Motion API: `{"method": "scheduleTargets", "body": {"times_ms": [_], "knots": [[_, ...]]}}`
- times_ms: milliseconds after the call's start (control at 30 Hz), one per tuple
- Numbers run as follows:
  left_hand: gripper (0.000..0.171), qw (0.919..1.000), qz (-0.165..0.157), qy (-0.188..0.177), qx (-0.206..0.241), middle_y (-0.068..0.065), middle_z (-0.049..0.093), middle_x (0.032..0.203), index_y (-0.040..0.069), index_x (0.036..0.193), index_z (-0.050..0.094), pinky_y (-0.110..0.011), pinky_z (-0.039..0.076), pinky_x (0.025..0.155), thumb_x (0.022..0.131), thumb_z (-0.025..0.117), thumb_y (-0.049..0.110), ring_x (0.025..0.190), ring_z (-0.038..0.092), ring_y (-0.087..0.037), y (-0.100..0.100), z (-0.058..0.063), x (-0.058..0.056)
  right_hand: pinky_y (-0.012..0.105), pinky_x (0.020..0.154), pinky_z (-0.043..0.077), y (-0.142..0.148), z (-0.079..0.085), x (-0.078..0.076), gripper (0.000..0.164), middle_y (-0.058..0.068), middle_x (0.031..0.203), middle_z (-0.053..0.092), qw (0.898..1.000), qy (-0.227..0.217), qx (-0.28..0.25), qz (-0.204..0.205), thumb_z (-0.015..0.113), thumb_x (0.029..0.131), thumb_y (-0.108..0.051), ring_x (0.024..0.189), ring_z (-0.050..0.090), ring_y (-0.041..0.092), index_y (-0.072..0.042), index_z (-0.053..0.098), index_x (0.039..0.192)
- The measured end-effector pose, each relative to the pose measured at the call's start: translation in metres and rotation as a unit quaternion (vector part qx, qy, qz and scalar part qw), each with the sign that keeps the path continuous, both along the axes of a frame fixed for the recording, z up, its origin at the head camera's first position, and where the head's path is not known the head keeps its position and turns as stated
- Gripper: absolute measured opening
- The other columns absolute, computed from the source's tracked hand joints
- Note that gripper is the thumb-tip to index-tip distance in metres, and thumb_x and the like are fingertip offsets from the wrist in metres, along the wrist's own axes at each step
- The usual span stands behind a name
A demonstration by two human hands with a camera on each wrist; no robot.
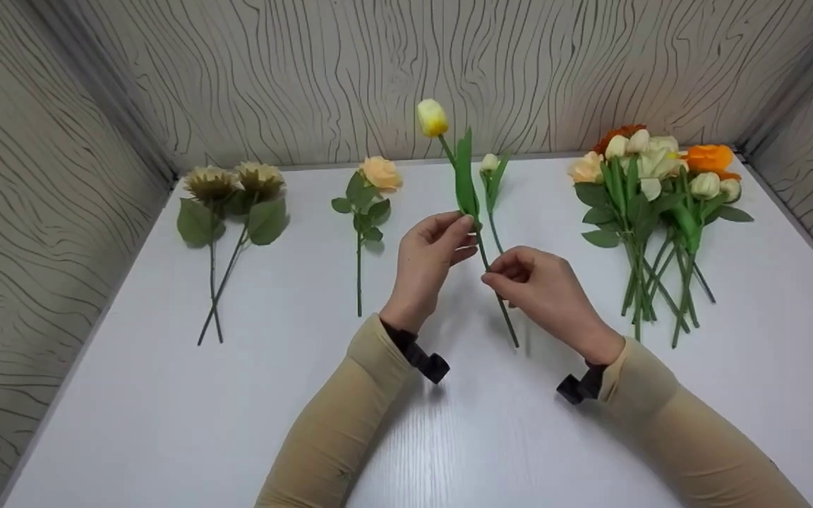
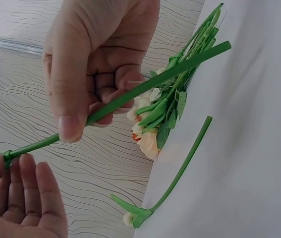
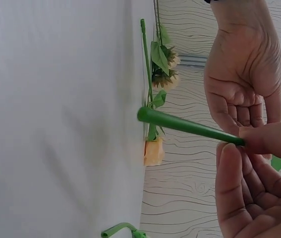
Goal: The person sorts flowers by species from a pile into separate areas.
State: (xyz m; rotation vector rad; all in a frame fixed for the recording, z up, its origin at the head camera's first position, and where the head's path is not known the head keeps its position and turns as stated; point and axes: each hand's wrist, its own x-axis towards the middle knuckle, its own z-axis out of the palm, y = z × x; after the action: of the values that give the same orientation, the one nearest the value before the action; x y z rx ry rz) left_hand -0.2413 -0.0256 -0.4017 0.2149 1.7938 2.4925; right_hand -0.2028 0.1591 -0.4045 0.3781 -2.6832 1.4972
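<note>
Both hands hold one artificial tulip [image 1: 432, 118], yellow and white, above the table. My left hand [image 1: 429, 261] pinches it near the base of its green leaf; in the left wrist view those fingers [image 2: 43, 191] are at the lower left. Lower on the tulip's stem [image 2: 145, 87], my right hand [image 1: 544, 293] pinches between thumb and fingertips, and the cut end sticks out past it. A smaller white tulip [image 1: 490, 164] lies on the table just behind the right hand, its stem partly hidden by that hand.
A mixed pile of flowers [image 1: 650, 190] lies at the right, stems toward me. One peach rose [image 1: 381, 173] lies left of the hands. Farther left, two brownish sunflower-like flowers [image 1: 260, 180] have crossed stems. Patterned walls [image 1: 350, 77] enclose the white table [image 1: 166, 423] at the back and sides.
</note>
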Motion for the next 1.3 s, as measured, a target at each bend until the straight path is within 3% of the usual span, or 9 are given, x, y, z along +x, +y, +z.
{"method": "scheduleTargets", "body": {"times_ms": [233, 433, 667, 933, 1033, 1300], "knots": [[0.020, 0.9996, -0.007, -0.012, 0.024, -0.015, 0.072, 0.110, 0.001, 0.115, 0.068, -0.036, 0.058, 0.092, 0.105, 0.061, 0.017, 0.098, 0.070, -0.024, 0.002, -0.001, 0.002, 0.043, 0.066, 0.061, 0.000, 0.000, -0.002, 0.020, 0.005, 0.083, 0.070, 0.999, -0.039, -0.029, -0.003, 0.078, 0.093, -0.029, 0.071, 0.066, 0.025, -0.011, 0.072, 0.098], [0.015, 0.9992, -0.010, -0.019, 0.032, -0.016, 0.072, 0.109, -0.001, 0.113, 0.065, -0.036, 0.058, 0.092, 0.105, 0.059, 0.010, 0.098, 0.070, -0.024, 0.007, -0.002, 0.004, 0.039, 0.066, 0.061, -0.002, -0.001, -0.003, 0.025, 0.007, 0.085, 0.071, 0.997, -0.066, -0.037, 0.001, 0.078, 0.093, -0.031, 0.074, 0.068, 0.028, -0.008, 0.070, 0.098], [0.018, 0.9993, -0.020, -0.014, 0.027, -0.015, 0.073, 0.110, 0.001, 0.114, 0.068, -0.036, 0.057, 0.093, 0.104, 0.062, 0.015, 0.101, 0.070, -0.027, 0.009, 0.000, 0.007, 0.035, 0.066, 0.060, -0.001, 0.000, -0.002, 0.030, 0.012, 0.084, 0.070, 0.993, -0.101, -0.061, 0.003, 0.078, 0.093, -0.032, 0.071, 0.067, 0.026, -0.005, 0.067, 0.098], [0.025, 0.9998, -0.021, 0.003, -0.005, -0.018, 0.070, 0.111, 0.005, 0.113, 0.070, -0.037, 0.058, 0.091, 0.095, 0.076, 0.021, 0.105, 0.069, -0.028, 0.012, -0.002, 0.008, 0.041, 0.067, 0.059, -0.001, -0.002, 0.000, 0.032, 0.011, 0.082, 0.070, 0.994, -0.100, -0.052, 0.000, 0.079, 0.092, -0.034, 0.070, 0.067, 0.026, -0.005, 0.067, 0.097], [0.022, 0.9998, -0.018, 0.008, -0.011, -0.020, 0.070, 0.113, 0.005, 0.112, 0.071, -0.037, 0.059, 0.090, 0.096, 0.075, 0.020, 0.104, 0.069, -0.026, 0.012, -0.002, 0.009, 0.041, 0.068, 0.059, -0.002, -0.003, 0.000, 0.032, 0.011, 0.082, 0.070, 0.994, -0.099, -0.054, 0.001, 0.079, 0.092, -0.034, 0.070, 0.067, 0.026, -0.006, 0.067, 0.097], [0.021, 0.9994, -0.029, 0.005, -0.019, -0.009, 0.074, 0.110, 0.006, 0.113, 0.071, -0.036, 0.057, 0.094, 0.101, 0.068, 0.023, 0.105, 0.068, -0.024, 0.011, -0.001, 0.010, 0.037, 0.066, 0.059, -0.003, -0.003, 0.002, 0.031, 0.012, 0.087, 0.071, 0.993, -0.099, -0.069, 0.014, 0.080, 0.092, -0.032, 0.075, 0.068, 0.031, -0.006, 0.067, 0.101]]}}
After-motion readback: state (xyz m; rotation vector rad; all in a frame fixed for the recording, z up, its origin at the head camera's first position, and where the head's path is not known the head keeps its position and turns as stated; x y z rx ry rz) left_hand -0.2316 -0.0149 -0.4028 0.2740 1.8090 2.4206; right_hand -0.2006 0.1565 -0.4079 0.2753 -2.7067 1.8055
